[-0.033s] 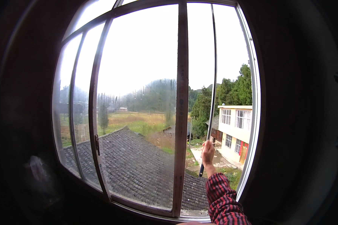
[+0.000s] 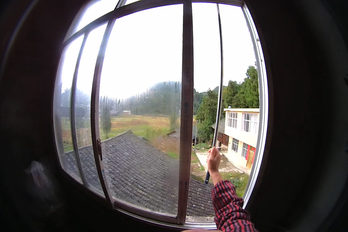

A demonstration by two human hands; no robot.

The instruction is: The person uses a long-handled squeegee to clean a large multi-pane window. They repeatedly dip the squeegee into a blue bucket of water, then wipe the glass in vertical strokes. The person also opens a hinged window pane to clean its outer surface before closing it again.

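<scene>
My right hand (image 2: 214, 160), in a red-and-black checked sleeve, reaches to the open right part of the window. Its fingers are wrapped round a long thin pole (image 2: 221, 77) near its lower end. The pole stands almost upright, its black end (image 2: 207, 178) sticking out below my fist and its top rising to the window's upper edge. Left of it is the dark sash upright (image 2: 187, 77) of a glass pane (image 2: 143, 108) streaked with droplets. My left hand is not in view; a skin-coloured sliver at the lower edge is too small to make out.
The window frame (image 2: 262, 77) bounds the opening on the right. A latch (image 2: 99, 149) sits on the left upright. Outside lie a grey tiled roof (image 2: 143, 170), a pale house (image 2: 241, 121), trees and fields. The surrounding walls are dark.
My right hand and the pole's lower end have dropped very slightly. My grip on the pole looks the same.
</scene>
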